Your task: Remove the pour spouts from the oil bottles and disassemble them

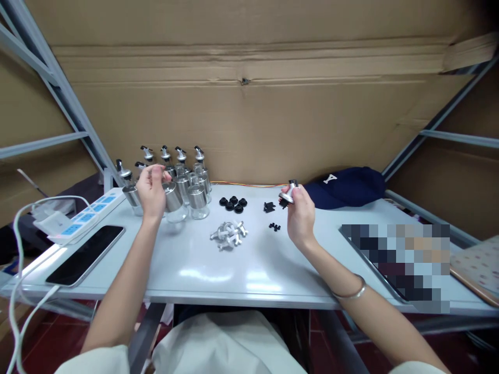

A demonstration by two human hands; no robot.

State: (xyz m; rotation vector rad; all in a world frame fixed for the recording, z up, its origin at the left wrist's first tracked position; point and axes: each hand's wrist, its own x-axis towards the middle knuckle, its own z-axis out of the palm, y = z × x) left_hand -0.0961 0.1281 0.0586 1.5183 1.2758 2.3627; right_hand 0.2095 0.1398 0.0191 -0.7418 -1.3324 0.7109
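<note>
My left hand [153, 191] is closed around the neck of a glass bottle [173, 201] with a steel sleeve; the fingers hide its mouth. This bottle tilts slightly at the front of a group of similar bottles. In my right hand [302, 212], thumb and fingers pinch a silver pourer spout [287, 196] with black parts, raised above the table's right half. Between the hands lie a pile of silver spout pieces [229, 236], several black round stoppers [233, 204], small black flap pieces [268, 207] and tiny black caps [275, 227].
Bottles with spouts fitted [199, 153] stand at the back left, beside open-topped ones [199, 200]. A white power strip [89, 215] and a phone [86, 255] lie left. A navy cap [346, 188] and a blurred-out tablet-like device [395, 265] lie right. Cardboard [249, 124] backs the table.
</note>
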